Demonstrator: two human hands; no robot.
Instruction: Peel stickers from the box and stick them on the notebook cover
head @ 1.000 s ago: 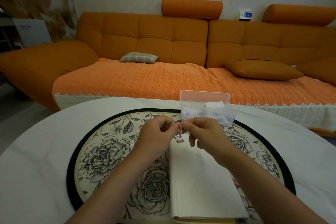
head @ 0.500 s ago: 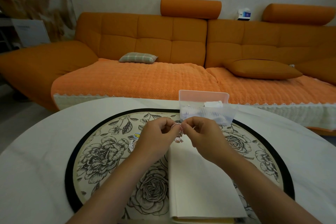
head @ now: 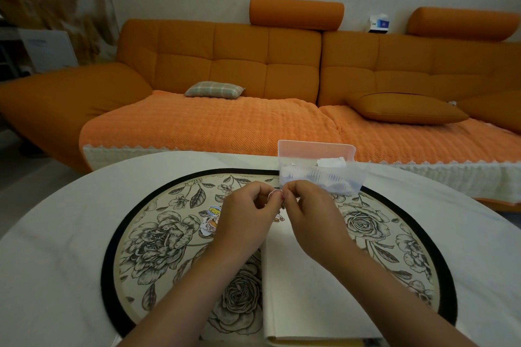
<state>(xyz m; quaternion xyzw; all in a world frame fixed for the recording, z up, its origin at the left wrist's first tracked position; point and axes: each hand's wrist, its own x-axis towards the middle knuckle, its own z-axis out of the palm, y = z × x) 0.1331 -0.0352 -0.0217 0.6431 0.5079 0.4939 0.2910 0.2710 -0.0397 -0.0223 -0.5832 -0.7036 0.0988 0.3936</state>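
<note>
Notebook point(head: 310, 290) lies closed, white cover up. Left hand point(head: 248, 214) and right hand point(head: 310, 214) are above its far end, fingers curled, fingertips of both pinching one small sticker point(head: 275, 194). The sticker box point(head: 321, 169) is just beyond the notebook's far edge, pink lid raised. A cartoon sticker point(head: 279, 217) sits near the cover's far-left corner, partly hidden. Loose stickers point(head: 211, 220) lie just left of the notebook.

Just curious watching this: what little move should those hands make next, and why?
Probably peel the backing off: the left hand and right hand both pinch one sticker above the notebook, not yet on its cover.
</note>
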